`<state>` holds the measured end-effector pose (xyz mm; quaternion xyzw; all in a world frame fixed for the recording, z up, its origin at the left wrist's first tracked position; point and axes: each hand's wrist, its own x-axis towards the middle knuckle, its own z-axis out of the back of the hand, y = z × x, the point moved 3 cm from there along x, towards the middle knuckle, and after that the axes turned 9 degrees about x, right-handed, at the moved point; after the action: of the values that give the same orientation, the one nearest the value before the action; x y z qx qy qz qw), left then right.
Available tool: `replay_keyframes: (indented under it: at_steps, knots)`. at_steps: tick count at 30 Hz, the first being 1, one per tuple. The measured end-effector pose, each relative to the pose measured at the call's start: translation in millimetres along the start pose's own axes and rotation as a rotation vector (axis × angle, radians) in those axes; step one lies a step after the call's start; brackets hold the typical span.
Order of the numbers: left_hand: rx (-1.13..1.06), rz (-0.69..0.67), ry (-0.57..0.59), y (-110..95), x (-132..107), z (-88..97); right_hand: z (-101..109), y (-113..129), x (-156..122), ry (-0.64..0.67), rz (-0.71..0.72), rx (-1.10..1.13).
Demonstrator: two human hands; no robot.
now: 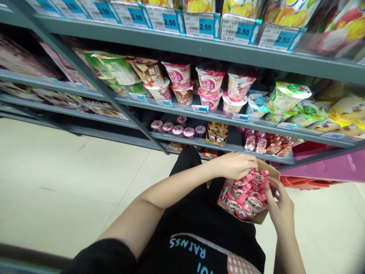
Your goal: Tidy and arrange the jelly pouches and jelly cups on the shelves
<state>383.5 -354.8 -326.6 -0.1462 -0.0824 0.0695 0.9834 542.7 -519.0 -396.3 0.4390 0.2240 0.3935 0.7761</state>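
Head view: looking down on pale floor tiles [74,182] at eight o'clock, grey shelving [196,47] at twelve. Touching cardboard carton [268,168] of pink-capped pouches [252,201] at four, with curled left hand [237,166] and loosely bent right hand [281,202]; cannot tell whether gripping.

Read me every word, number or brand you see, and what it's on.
"2.50": upper price tags.
"RAINSS": black shirt, upside down; partial line below.
Too small or blurred: lower price tags, plus printing on cups, pink-capped pouches, their box, upper bags.
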Motion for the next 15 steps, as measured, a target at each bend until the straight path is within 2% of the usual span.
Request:
replay_keyframes:
  at_steps: [3,5,9,12,15]
  knots:
    - [0.059,0.052,0.028,-4,-10,-3.9,2,-1,3,0.012,-0.021,-0.028]
    - [0.142,0.123,0.085,-6,-12,-15.9,1,1,2,0.022,-0.024,-0.062]
    - [0.258,0.2,0.097,-10,-10,-38.1,-8,14,-1,0.03,0.065,-0.156]
    - [0.33,0.155,0.116,-12,-9,-49.3,-17,24,-2,0.075,0.216,-0.228]
    - [0.357,0.047,0.084,-11,-8,-51.5,-22,27,-2,0.149,0.333,-0.285]
